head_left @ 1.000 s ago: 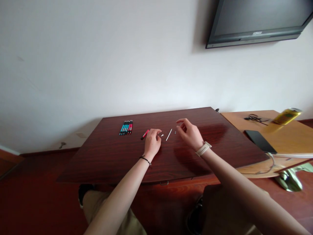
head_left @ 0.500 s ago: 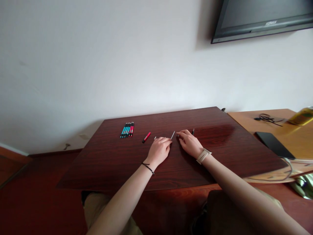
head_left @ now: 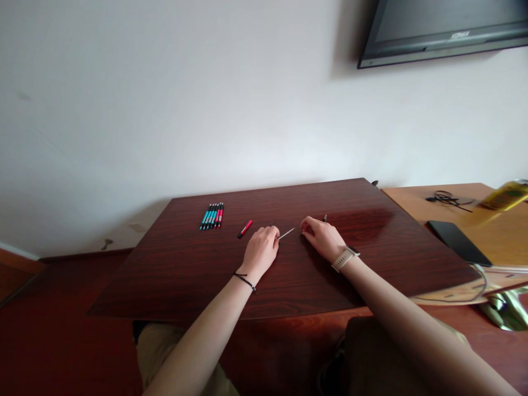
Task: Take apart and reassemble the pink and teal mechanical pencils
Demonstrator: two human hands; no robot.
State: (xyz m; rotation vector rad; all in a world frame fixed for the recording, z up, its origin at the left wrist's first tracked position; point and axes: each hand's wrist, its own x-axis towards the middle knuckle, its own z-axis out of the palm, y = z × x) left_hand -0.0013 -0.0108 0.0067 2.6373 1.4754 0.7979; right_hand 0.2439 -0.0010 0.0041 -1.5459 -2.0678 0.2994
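Note:
Between the thumb and fingers of my left hand (head_left: 261, 250) is a thin, pale pen refill (head_left: 287, 233), its free end pointing right. My right hand (head_left: 324, 239) is just across from that tip, fingertips pinched together low over the table; whatever small thing they hold is too tiny to name. Behind the right fingers a dark pen part (head_left: 325, 218) shows, mostly covered. The red pen barrel (head_left: 245, 229) with a black end lies left of my left hand. Farther left, several turquoise and red pens (head_left: 212, 216) lie side by side in a row.
The dark wooden table (head_left: 185, 275) meets the wall at its back. On the lighter desk (head_left: 509, 236) to the right are a black flat device (head_left: 457, 242), a coiled black cable (head_left: 447, 199) and a yellow can (head_left: 505, 195). A television (head_left: 445, 33) hangs above.
My left hand has drawn slightly left and toward me, turning the refill from steep to flatter, pointing right. The right fingers have curled closer together. The view has shifted slightly.

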